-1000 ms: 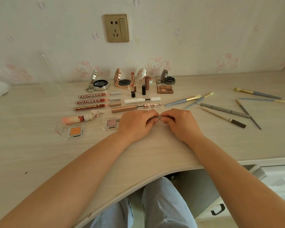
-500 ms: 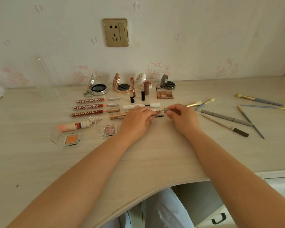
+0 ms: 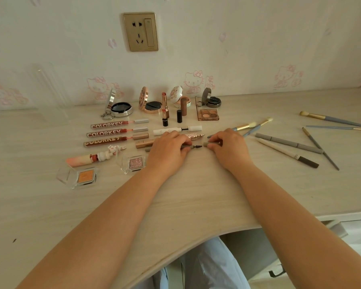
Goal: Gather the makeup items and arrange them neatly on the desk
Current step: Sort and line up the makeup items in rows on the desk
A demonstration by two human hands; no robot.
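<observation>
On the pale wood-grain tabletop (image 3: 175,205), the left hand (image 3: 168,151) pinches a slim grey-brown brow pencil (image 3: 193,146) whose small dark spiral brush tip pokes out to the right. The right hand (image 3: 227,148) pinches the matching grey cap (image 3: 206,144), held just apart from the brush tip. Both hands rest low on the tabletop near its middle.

Left of the hands lie three red lip-gloss tubes lettered COLORKEY (image 3: 108,132), stacked in a column, with a peach tube with a white figurine cap (image 3: 88,160) below them. Two clear square eyeshadow pots sit nearer: an orange one (image 3: 84,176) and a pink glitter one (image 3: 136,163). Along the wall stand four open round compacts (image 3: 121,108), two lipsticks (image 3: 165,109) and a small brown eyeshadow palette (image 3: 209,114). To the right, four gold-ferruled grey-handled brushes (image 3: 329,119) and three pencils (image 3: 288,142) lie scattered at angles.
</observation>
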